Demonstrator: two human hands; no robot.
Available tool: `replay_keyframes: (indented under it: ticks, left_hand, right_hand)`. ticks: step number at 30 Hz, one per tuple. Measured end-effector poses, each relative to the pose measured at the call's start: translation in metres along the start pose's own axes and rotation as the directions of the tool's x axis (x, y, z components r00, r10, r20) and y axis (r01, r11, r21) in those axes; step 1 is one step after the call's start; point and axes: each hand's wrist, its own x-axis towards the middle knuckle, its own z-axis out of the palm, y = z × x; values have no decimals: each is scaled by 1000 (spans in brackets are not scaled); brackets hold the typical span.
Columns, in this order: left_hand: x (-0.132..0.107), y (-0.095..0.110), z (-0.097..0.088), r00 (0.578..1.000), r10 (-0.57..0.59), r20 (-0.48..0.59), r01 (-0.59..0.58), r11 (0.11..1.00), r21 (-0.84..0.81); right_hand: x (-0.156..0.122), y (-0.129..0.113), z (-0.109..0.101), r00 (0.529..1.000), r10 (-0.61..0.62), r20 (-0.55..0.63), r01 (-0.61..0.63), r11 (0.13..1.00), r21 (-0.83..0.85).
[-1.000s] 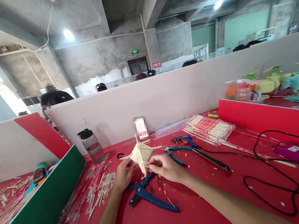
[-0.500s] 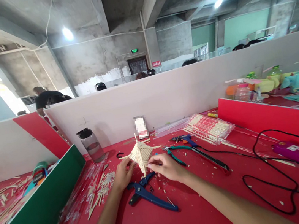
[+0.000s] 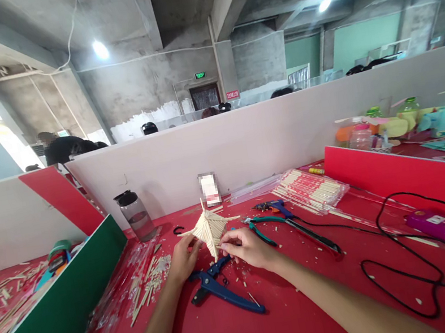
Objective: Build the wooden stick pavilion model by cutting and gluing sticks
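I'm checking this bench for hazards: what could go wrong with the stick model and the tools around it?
The stick model is pinched between the left hand and right hand; a tight squeeze might snap its projecting sticks. The blue cutter lies right beneath, where a wrist could knock it. The black cord loops nearby and might snag.

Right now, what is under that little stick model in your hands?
Under the stick model lie blue-handled pliers on the red table. The left hand and right hand hide the model's lower edges.
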Motion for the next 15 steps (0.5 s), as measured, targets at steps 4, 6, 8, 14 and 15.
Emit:
replay_keyframes:
  ticks: [4, 6, 8, 14, 15]
  left_hand:
    - [0, -1, 1, 1000, -3, -5, 3, 1000, 1]
    - [0, 0, 1, 1000, -10, -6, 10, 1000, 1]
    - [0, 1, 1, 1000, -20, -4, 20, 1000, 1]
    - [0, 9, -1, 999, -25, 24, 26, 999, -19]
    - [0, 10, -2, 999, -24, 26, 24, 1000, -18]
  right_hand:
    - [0, 2, 1, 1000, -10, -17, 10, 1000, -16]
    - [0, 3, 1, 999, -15, -29, 14, 1000, -15]
    - [0, 3, 2, 999, -17, -37, 18, 1000, 5]
    - [0, 6, 4, 997, 4, -71, 1, 997, 81]
    - [1, 8, 5, 997, 2, -79, 5, 996, 90]
